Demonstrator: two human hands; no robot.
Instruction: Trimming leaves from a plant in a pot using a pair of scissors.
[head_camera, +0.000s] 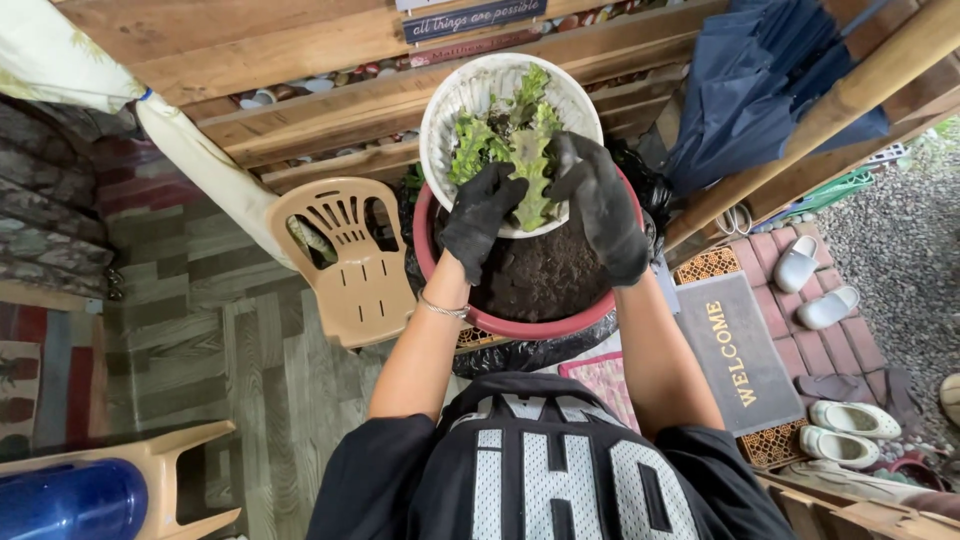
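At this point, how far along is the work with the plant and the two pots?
Done: the red basin already holds dark soil. In hand: both gloved hands, left and right, grip the white pot, tilted over the basin with the green plant inside. Left: the plant has not come out of the white pot, and none of it sits in the soil.
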